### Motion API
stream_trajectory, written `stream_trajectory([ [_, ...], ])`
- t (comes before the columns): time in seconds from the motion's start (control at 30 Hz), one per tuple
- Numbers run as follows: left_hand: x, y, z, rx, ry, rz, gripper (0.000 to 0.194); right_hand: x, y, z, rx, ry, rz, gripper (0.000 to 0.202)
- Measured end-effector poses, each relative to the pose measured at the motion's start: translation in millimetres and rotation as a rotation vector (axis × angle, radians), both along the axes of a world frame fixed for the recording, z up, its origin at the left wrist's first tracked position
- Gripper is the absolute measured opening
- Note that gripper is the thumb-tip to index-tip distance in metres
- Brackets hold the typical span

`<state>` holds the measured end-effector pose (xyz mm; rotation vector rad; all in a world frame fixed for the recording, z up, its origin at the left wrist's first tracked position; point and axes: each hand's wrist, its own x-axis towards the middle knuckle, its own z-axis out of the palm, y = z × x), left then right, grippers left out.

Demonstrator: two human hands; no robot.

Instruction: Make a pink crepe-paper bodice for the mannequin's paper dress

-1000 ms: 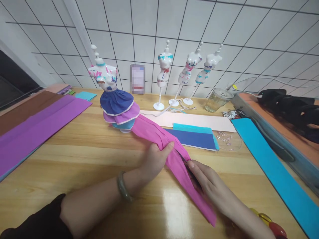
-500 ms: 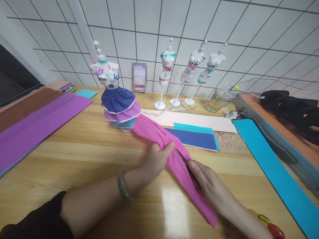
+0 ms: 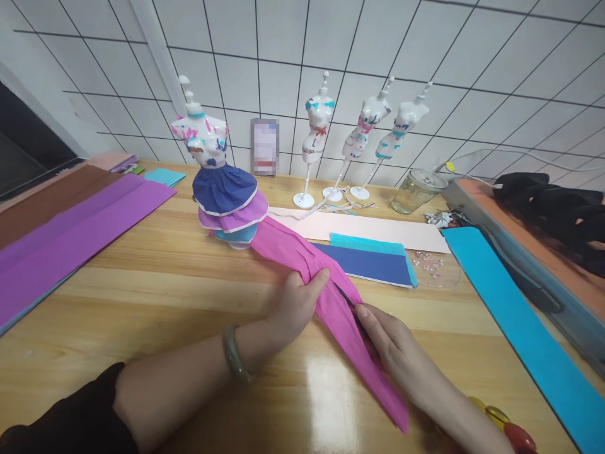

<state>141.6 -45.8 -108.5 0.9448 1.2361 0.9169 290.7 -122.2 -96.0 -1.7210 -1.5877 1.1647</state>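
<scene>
My left hand (image 3: 297,306) grips a long strip of pink crepe paper (image 3: 283,243), its thumb pressed on top and the fingers underneath. Closed around a pair of scissors, my right hand (image 3: 390,343) is at the strip's right side. The dark blades of the scissors (image 3: 347,297) lie along a slit in the paper; the handles are hidden in my palm. One end of the strip reaches a small dress form (image 3: 207,142) wearing a tiered skirt (image 3: 224,189) in navy, purple and teal. The other end hangs down past my right hand.
Three bare mini dress forms (image 3: 319,126) stand by the tiled wall, near a phone (image 3: 265,148) and a lidded glass (image 3: 418,189). Purple paper (image 3: 85,233) lies left, navy paper (image 3: 373,261) ahead, a blue strip (image 3: 520,328) right. Beyond is an orange-topped box (image 3: 534,233).
The lower end of the pink strip has shifted very slightly left. Both hands keep nearly the same place, and the scissor blades still lie in the slit.
</scene>
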Motion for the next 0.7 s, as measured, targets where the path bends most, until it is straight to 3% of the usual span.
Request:
stream_trajectory([
  [0.57, -1.5, -0.1, 9.8, -0.032, 0.052, 0.015, 0.022, -1.6, 2.3, 1.5, 0.051, -0.016, 0.021, 0.041],
  [0.7, -3.1, 0.1, 6.4, -0.023, 0.067, -0.01, 0.025, -1.5, 1.0, 2.0, 0.064, -0.006, -0.007, 0.041],
])
